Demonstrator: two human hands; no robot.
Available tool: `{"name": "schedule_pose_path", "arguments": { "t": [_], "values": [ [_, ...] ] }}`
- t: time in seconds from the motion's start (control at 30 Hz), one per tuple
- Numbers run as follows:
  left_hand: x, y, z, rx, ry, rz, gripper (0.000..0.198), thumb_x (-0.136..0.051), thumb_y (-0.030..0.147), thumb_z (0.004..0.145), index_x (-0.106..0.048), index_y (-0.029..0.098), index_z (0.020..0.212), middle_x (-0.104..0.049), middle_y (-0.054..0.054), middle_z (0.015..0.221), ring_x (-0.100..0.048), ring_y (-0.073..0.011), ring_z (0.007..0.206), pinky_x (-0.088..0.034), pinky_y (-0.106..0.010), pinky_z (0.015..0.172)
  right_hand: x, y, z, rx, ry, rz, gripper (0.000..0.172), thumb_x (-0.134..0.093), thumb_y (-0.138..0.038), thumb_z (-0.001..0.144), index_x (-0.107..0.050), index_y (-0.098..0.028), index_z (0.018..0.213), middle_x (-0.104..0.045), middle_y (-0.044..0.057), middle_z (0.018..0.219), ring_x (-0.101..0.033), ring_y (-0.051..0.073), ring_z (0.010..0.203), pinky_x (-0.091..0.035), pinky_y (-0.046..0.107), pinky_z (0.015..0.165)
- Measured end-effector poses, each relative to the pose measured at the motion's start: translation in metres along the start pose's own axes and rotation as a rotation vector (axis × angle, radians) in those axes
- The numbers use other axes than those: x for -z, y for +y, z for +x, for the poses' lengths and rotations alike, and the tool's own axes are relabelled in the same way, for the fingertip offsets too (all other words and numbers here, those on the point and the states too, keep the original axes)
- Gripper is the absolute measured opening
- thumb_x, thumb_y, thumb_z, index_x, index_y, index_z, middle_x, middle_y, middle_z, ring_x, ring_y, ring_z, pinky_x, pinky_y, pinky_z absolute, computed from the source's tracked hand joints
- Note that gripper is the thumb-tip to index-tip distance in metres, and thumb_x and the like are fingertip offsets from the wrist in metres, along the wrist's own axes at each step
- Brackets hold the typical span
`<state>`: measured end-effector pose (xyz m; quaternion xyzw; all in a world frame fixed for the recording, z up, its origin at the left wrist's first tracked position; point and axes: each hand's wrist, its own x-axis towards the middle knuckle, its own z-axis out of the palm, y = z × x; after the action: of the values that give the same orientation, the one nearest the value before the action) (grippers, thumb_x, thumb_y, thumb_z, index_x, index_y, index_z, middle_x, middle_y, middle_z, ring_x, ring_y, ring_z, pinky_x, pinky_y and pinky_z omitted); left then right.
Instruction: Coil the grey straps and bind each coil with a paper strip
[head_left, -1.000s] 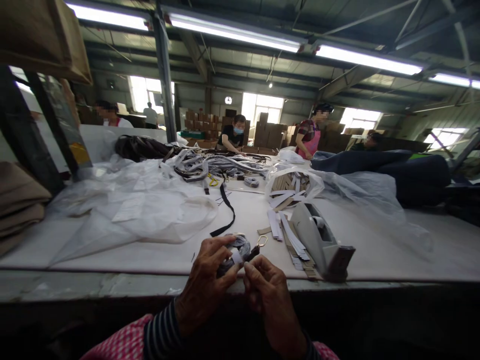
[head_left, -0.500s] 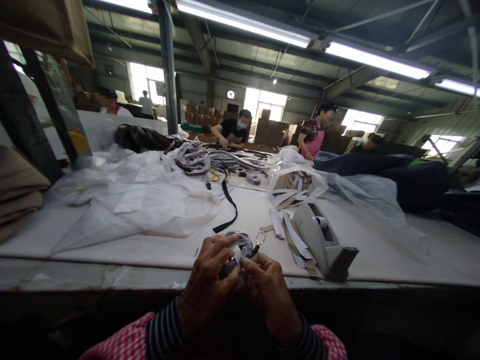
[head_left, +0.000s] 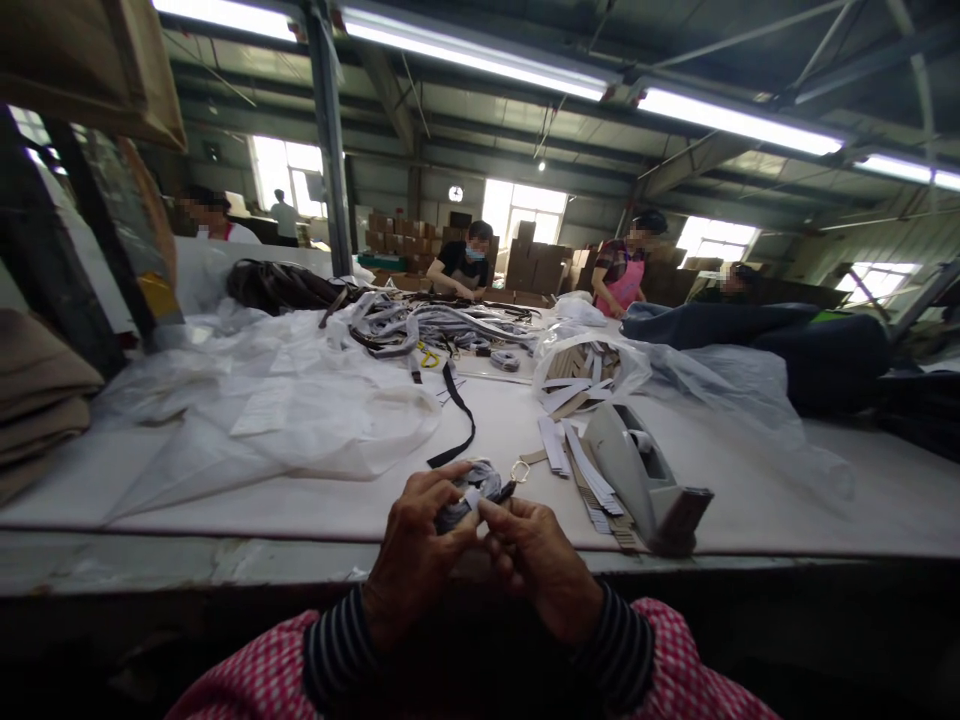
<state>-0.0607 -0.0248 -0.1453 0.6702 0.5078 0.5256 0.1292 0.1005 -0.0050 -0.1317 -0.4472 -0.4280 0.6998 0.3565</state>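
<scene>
Head view: the left hand [head_left: 415, 560] and right hand [head_left: 536, 570] pinch a grey strap coil [head_left: 466, 508] closed above the near bench [head_left: 315, 510], its brass ring [head_left: 520, 471] sticking out, so a slack grip could let the coil unwind

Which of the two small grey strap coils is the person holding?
The near coil, pinched between the left hand and right hand; the far coil lies untouched farther off, beside the heap of straps.

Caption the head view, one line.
Left hand and right hand hold a coiled grey fabric strap with a gold metal ring over a white worktable.
</scene>
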Motion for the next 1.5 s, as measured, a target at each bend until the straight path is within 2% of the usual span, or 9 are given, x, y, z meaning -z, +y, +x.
{"name": "schedule_pose_path", "arguments": {
  "t": [0.37, 0.57, 0.77, 1.03, 1.13, 1.23, 1.33, 1.43, 1.5],
  "values": [
    [0.007, 0.014, 0.008, 0.358, -0.072, -0.31, 0.018, -0.077, 0.036, 0.076, -0.072, 0.02, 0.07, -0.07, -0.012, 0.132, -0.064, -0.0349, 0.12, -0.044, -0.047, 0.104, 0.001, -0.001, 0.006, 0.135, 0.036, -0.073, 0.056, -0.084, -0.067, 0.065, -0.054, -0.02, 0.072, -0.049, -0.009, 0.047, -0.034, 0.004, 0.034, -0.021, 0.015, 0.03],
    [0.018, 0.026, 0.016, 0.54, -0.111, -0.547, 0.034, -0.081, 0.048, 0.073, -0.075, 0.015, 0.073, -0.066, -0.012, 0.137, -0.067, -0.0232, 0.089, -0.051, -0.031, 0.073, -0.007, -0.001, 0.011, 0.367, -0.024, -0.019, 0.046, -0.08, -0.057, 0.079, -0.056, -0.019, 0.072, -0.051, -0.007, 0.05, -0.036, 0.004, 0.034, -0.022, 0.017, 0.032],
    [0.027, 0.039, 0.017, 0.648, -0.156, -0.724, 0.038, -0.078, 0.052, 0.078, -0.072, 0.015, 0.075, -0.066, -0.003, 0.073, -0.055, -0.0131, 0.063, -0.05, -0.024, 0.06, -0.007, -0.002, 0.012, 0.491, -0.097, 0.013, 0.041, -0.079, -0.053, 0.081, -0.062, -0.017, 0.075, -0.05, -0.007, 0.051, -0.034, 0.004, 0.037, -0.024, 0.019, 0.036],
    [0.034, 0.033, 0.008, 0.7, -0.199, -0.841, 0.042, -0.076, 0.057, 0.08, -0.073, 0.015, 0.084, -0.064, -0.004, 0.08, -0.058, -0.0152, 0.071, -0.056, -0.027, 0.064, -0.008, 0.011, 0.014, 0.526, 0.02, -0.179, 0.041, -0.075, -0.051, 0.085, -0.06, -0.019, 0.065, -0.054, -0.003, 0.052, -0.04, 0.008, 0.041, -0.027, 0.023, 0.04],
    [0.042, 0.035, 0.011, 0.683, -0.191, -0.76, 0.045, -0.076, 0.059, 0.079, -0.071, 0.015, 0.081, -0.062, -0.003, 0.077, -0.054, -0.0142, 0.068, -0.055, -0.025, 0.06, -0.005, 0.007, 0.007, 0.751, 0.207, -0.449, 0.028, -0.072, -0.037, 0.09, -0.061, -0.02, 0.07, -0.057, -0.002, 0.06, -0.049, 0.013, 0.052, -0.039, 0.025, 0.05],
    [0.048, 0.039, 0.014, 0.648, -0.198, -0.647, 0.048, -0.076, 0.062, 0.078, -0.07, 0.014, 0.078, -0.059, -0.001, 0.071, -0.053, -0.0139, 0.064, -0.053, -0.025, 0.058, -0.003, -0.004, -0.003, 1.155, 0.291, -0.811, 0.005, -0.066, -0.026, 0.095, -0.069, -0.022, 0.097, -0.07, 0.005, 0.086, -0.062, 0.02, 0.075, -0.051, 0.03, 0.068],
    [0.056, 0.045, 0.005, 0.593, -0.266, -0.6, 0.047, -0.071, 0.059, 0.082, -0.074, 0.013, 0.093, -0.066, -0.004, 0.078, -0.059, -0.0161, 0.069, -0.05, -0.024, 0.059, -0.004, -0.012, -0.01, 1.495, 0.206, -1.191, 0.029, -0.058, -0.018, 0.098, -0.066, -0.02, 0.125, -0.071, 0.012, 0.119, -0.063, 0.028, 0.102, -0.055, 0.037, 0.079],
    [0.063, 0.048, -0.012, 0.492, -0.293, -0.495, 0.041, -0.077, 0.045, 0.079, -0.074, 0.014, 0.107, -0.069, -0.004, 0.086, -0.062, -0.017, 0.074, -0.051, -0.025, 0.065, -0.004, -0.008, -0.008, 1.672, 0.065, -1.416, 0.038, -0.059, -0.024, 0.096, -0.063, -0.013, 0.131, -0.073, 0.014, 0.114, -0.064, 0.031, 0.097, -0.055, 0.039, 0.077],
    [0.066, 0.043, -0.021, 0.368, -0.275, -0.297, 0.043, -0.083, 0.039, 0.071, -0.074, 0.016, 0.107, -0.072, -0.006, 0.096, -0.066, -0.0214, 0.086, -0.054, -0.03, 0.078, -0.005, 0.001, 0.003, 1.757, 0.114, -1.419, 0.034, -0.058, -0.018, 0.094, -0.066, -0.014, 0.126, -0.074, 0.013, 0.11, -0.065, 0.031, 0.095, -0.053, 0.04, 0.077]
  ]
}}
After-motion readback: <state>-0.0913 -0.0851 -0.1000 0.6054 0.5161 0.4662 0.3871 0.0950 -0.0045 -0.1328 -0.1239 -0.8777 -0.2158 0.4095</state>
